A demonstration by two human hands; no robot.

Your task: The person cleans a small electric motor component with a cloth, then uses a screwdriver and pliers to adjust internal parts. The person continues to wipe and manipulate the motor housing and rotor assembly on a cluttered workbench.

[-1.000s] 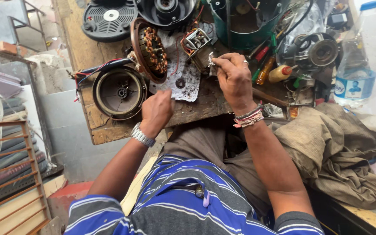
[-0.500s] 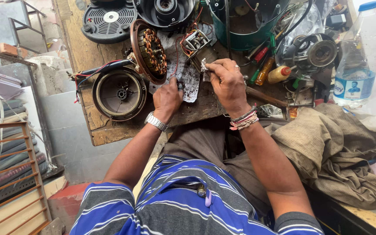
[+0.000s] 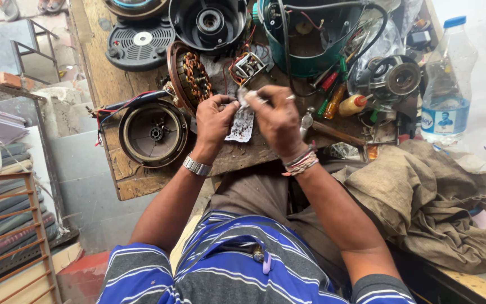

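Both hands meet above a worn wooden workbench [image 3: 113, 84]. My left hand [image 3: 214, 121], a metal watch on its wrist, is closed and pinches a small part or wire at its fingertips. My right hand [image 3: 277, 118], with thread bracelets at the wrist, holds a small shiny metal piece [image 3: 247, 98] against the left fingers. Below them lies a stained scrap of paper [image 3: 242, 125]. Just behind stand a copper-wound motor stator [image 3: 189, 79] and a small wired component [image 3: 247, 66]. What exactly the left fingers grip is hidden.
A round metal motor housing [image 3: 153, 134] sits at the left, a black vented cover [image 3: 142, 42] and black bowl-shaped casing [image 3: 209, 22] behind. A teal body [image 3: 305, 39], screwdrivers [image 3: 333, 98], another motor part [image 3: 395, 79] and a water bottle [image 3: 448, 84] stand right. Burlap cloth [image 3: 434, 197] drapes beside my lap.
My left hand rose from resting flat on the bench and joined the right hand. Both hands lifted the small piece slightly off the paper toward me.
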